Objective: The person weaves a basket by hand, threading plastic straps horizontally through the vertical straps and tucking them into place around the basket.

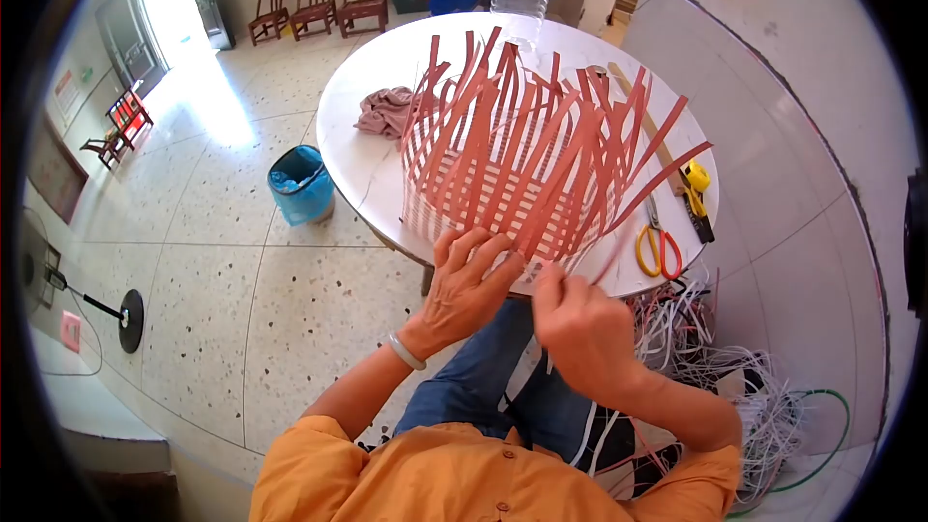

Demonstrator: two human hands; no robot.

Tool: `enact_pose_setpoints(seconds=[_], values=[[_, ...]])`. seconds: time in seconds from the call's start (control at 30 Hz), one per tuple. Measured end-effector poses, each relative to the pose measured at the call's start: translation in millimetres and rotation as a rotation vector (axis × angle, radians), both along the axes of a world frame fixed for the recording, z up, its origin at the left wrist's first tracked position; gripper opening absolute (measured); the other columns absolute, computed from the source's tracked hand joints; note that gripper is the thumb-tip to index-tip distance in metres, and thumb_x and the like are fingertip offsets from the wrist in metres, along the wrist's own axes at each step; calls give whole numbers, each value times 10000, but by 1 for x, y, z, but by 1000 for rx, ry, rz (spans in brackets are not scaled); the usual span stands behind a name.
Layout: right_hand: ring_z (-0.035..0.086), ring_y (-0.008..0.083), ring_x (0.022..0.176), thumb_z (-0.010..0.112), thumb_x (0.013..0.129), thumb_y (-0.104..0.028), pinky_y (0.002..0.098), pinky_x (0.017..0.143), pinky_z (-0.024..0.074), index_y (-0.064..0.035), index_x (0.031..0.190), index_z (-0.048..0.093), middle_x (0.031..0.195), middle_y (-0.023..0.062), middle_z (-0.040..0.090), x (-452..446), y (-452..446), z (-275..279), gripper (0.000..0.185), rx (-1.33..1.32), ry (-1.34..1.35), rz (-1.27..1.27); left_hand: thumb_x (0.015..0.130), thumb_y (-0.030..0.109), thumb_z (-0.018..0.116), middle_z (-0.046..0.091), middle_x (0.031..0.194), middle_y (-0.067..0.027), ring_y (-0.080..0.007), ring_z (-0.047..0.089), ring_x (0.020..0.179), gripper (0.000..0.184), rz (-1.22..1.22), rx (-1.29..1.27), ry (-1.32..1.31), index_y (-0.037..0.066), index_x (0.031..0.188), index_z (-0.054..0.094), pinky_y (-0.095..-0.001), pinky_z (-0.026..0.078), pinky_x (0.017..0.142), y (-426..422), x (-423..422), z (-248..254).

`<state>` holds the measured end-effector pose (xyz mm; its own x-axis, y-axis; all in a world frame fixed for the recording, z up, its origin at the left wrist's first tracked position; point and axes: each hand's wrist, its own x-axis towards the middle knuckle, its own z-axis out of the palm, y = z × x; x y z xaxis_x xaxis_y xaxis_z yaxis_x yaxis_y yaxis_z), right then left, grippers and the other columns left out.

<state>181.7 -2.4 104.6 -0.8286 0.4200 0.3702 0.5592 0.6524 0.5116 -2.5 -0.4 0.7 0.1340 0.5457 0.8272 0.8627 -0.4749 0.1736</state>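
Woven basket [476,188] on the white tabletop [360,177], its rounded wall a check of reddish-brown and pale bands, with long, flat reddish-brown strip ends [556,203] splaying unevenly above. At its near side, the left hand [466,292] rests with fingers spread; the right hand [588,329] is curled alongside, though whether it pinches a strip cannot be told.
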Motion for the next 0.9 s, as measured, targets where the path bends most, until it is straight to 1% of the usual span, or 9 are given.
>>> enact_pose_setpoints(seconds=[0.07,0.3,0.37,0.4,0.47,0.57,0.7,0.77,0.9], values=[[679,262,560,653,925,-177,389,481,508,-44,947,643,711,83,658,11,9,2,135,-244,184,-202,761,76,790,593,1254,-82,-308,511,1224,449,-9,-2,57,99,1194,677,-501,339,1091,0,-3,-2],[709,306,600,533,1050,-222,415,561,530,-51,934,621,650,150,659,48,56,-59,225,-605,604,-309,789,66,780,585,1254,-64,-284,487,1245,470,34,-7,96,131,1242,673,-495,330,1102,1,-5,-9],[675,182,550,558,1058,-243,341,526,473,-4,884,610,632,119,648,55,60,-66,300,-1117,915,-228,800,84,784,566,1259,-59,-280,469,1266,484,51,-26,168,170,1264,676,-494,314,1111,-1,-7,-9],[675,182,550,558,1058,-243,341,526,473,-4,884,610,632,119,648,55,59,-63,300,-1118,919,-225,800,84,784,566,1259,-59,-280,469,1266,484,52,-25,172,170,1264,676,-494,314,1111,-1,-7,-8],[687,355,593,543,1062,-237,408,566,500,-35,869,618,621,178,647,56,54,-52,290,-1292,917,-234,803,96,783,545,1258,-66,-280,457,1272,510,61,-36,189,203,1290,674,-495,299,1115,-2,-6,-8],[688,326,573,519,1068,-230,400,570,502,-17,885,613,597,176,630,59,56,-45,296,-1008,887,-223,804,94,777,534,1255,-79,-284,452,1267,530,94,-33,213,204,1311,670,-496,295,1113,-2,-3,-5],[685,316,552,522,1063,-245,405,579,504,-12,887,614,587,170,628,64,61,-39,306,-1016,819,-222,806,83,771,525,1255,-84,-288,444,1270,540,96,-46,229,207,1322,666,-499,294,1111,0,-2,-3],[638,149,524,556,1057,-212,310,511,451,14,897,603,607,92,600,69,67,-54,280,-1177,717,-206,807,89,774,521,1261,-90,-292,440,1274,543,108,-45,243,203,1326,661,-504,291,1111,1,-3,-5],[664,151,577,578,1042,-169,310,549,475,13,929,626,613,105,602,66,56,-47,219,-1263,800,-208,815,98,775,520,1280,-100,-299,437,1279,537,93,-68,231,196,1330,657,-513,285,1111,-1,-2,-4]])
